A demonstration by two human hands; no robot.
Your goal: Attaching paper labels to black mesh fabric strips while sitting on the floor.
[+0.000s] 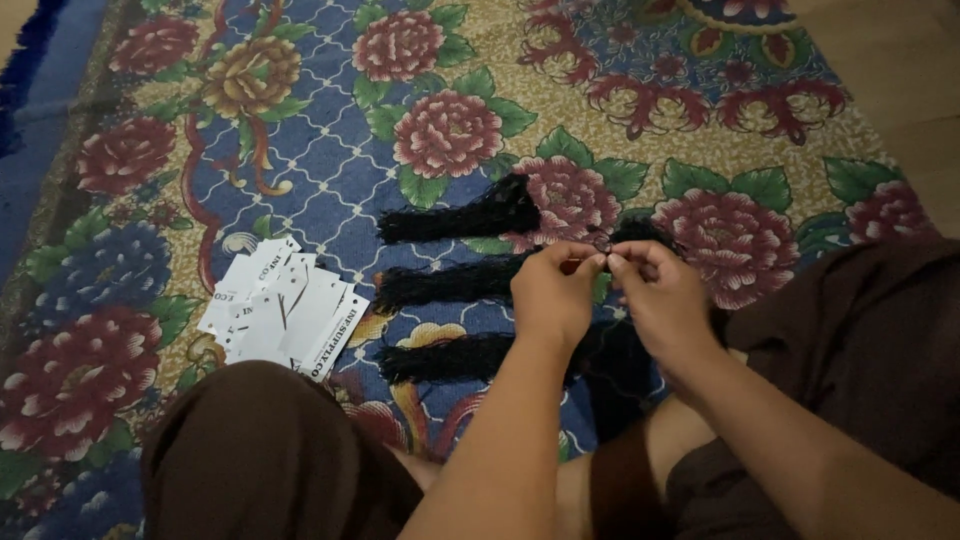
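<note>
Floral rug fills floor beneath you: red and pink blooms, green leaves, blue lattice. No container in sight; everything lies loose on rug. Black fringed fabric sprawls at centre, three dark tassel bundles pointing left, rest running under your hands toward your lap. White paper tags heaped left of it, near your knee. Your left hand and right hand meet above fabric, fingertips pinched together on something too small to tell.
</note>
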